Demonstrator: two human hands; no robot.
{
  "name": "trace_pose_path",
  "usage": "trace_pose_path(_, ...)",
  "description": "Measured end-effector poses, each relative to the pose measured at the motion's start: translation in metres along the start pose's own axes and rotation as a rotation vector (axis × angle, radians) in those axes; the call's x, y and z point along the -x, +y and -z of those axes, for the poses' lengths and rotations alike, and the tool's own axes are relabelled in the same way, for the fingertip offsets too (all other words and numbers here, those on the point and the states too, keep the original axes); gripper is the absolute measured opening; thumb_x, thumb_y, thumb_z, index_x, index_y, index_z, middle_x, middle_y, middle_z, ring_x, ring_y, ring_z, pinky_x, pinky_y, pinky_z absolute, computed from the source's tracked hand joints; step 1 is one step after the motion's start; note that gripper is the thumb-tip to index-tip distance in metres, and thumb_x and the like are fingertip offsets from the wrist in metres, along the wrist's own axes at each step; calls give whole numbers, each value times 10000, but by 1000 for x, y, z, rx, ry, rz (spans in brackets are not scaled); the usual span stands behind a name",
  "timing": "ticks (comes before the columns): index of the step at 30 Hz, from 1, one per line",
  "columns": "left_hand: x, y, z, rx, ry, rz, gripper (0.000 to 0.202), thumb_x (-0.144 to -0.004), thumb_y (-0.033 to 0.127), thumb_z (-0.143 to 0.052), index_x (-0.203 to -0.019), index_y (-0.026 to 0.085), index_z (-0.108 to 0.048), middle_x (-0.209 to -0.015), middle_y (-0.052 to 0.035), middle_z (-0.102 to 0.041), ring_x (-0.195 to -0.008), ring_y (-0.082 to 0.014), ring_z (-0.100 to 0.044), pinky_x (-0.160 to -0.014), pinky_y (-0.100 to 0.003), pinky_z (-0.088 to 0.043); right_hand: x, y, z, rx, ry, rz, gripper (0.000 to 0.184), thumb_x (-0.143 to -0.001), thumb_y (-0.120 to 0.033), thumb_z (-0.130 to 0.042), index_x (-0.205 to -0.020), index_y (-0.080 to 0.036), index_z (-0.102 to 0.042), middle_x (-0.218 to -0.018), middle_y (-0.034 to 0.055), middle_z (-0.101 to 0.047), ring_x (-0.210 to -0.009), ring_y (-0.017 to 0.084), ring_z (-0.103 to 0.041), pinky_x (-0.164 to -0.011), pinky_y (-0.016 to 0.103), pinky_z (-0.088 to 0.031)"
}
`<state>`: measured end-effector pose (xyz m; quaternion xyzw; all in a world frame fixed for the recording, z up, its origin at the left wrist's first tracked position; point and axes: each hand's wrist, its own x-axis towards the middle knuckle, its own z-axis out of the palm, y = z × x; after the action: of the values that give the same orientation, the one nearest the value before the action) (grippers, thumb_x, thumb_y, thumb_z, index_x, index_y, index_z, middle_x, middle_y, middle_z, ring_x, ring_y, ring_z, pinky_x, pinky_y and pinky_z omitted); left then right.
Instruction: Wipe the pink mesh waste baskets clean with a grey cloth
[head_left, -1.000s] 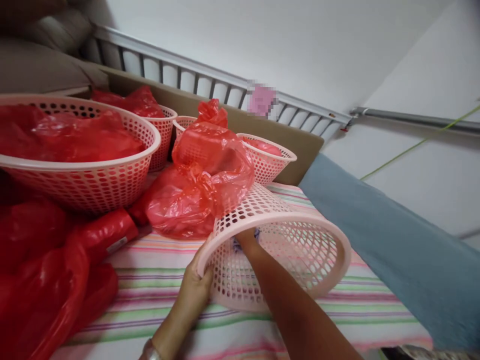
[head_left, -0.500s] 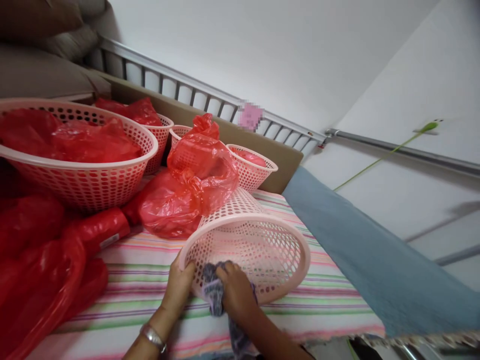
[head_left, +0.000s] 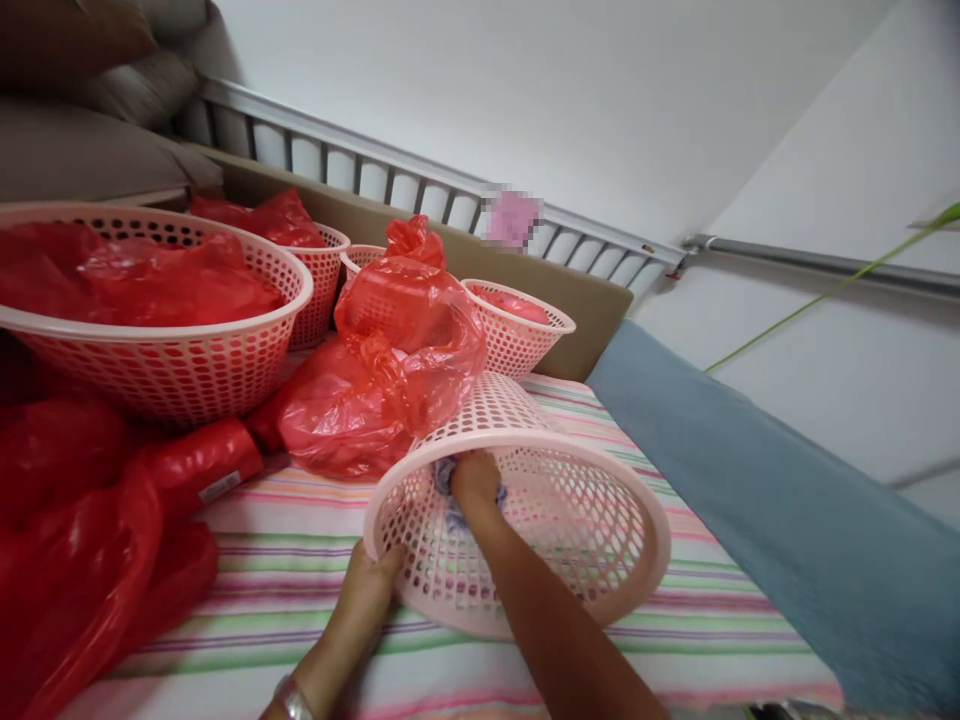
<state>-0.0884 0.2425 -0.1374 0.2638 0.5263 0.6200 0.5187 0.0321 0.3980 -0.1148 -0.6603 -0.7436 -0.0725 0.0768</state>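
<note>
A pale pink perforated plastic basket (head_left: 651, 520) lies tipped on its side on the striped cloth (head_left: 292, 560), its mouth towards me. My left hand (head_left: 367, 580) grips the rim at its lower left, thumb inside and fingers outside beneath. Deep inside the basket, my right hand (head_left: 476, 480) is closed on a grey-purple cloth (head_left: 455, 515) and presses it to the inner wall. Part of this cloth is hidden behind the hand. A knotted red plastic bag (head_left: 345, 400) rests against the basket's far left side.
At left stands a large pink basket (head_left: 165, 370) holding red plastic, with more red bags (head_left: 67, 560) before it. Smaller baskets (head_left: 517, 335) line the back, below a metal railing (head_left: 375, 180). A blue-grey surface (head_left: 720, 460) borders the striped cloth on the right.
My right hand has pushed the cloth from near the rim deeper into the basket. My left hand keeps its hold on the rim. The view has shifted slightly.
</note>
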Motion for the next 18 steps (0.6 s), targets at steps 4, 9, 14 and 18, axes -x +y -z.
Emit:
trace_pose_path(4,-2,-1,-3,15,-94,-5,365,-689,254,-598,-1005,76,-643,-1047,-150,-700,-929,-272,-646,-832,-360,-501,-37,4,-15,-11,-17,-8,314,-879,-230,-400,-1074,-150,-632,-1126,171,-600,-1064,294,-516,-853,377,-385)
trace_pose_path(9,0,3,-8,33,-91,-27,411,-694,230,-585,-1073,73,-618,-1121,-148,-672,-984,-256,-635,-889,-345,-479,-32,10,-12,-24,-32,55,337,-867,-184,-385,-1113,-175,-615,-1130,142,-604,-1060,272,-519,-862,346,-377)
trace_pose_path(14,-3,0,-8,120,-113,-32,491,-654,226,-612,-1122,79,-595,-1149,-137,-660,-1062,-249,-603,-944,-330,-446,35,8,11,-48,-61,181,429,-773,-80,-426,-1157,-206,-570,-1053,86,-611,-950,212,-531,-814,287,-372)
trace_pose_path(18,1,0,-10,187,-100,-12,426,-648,231,-622,-1049,89,-627,-1006,-123,-715,-961,-252,-645,-899,-351,-473,116,11,29,-123,-120,322,352,-756,-81,-453,-1033,-230,-610,-1048,56,-596,-976,199,-493,-844,269,-338)
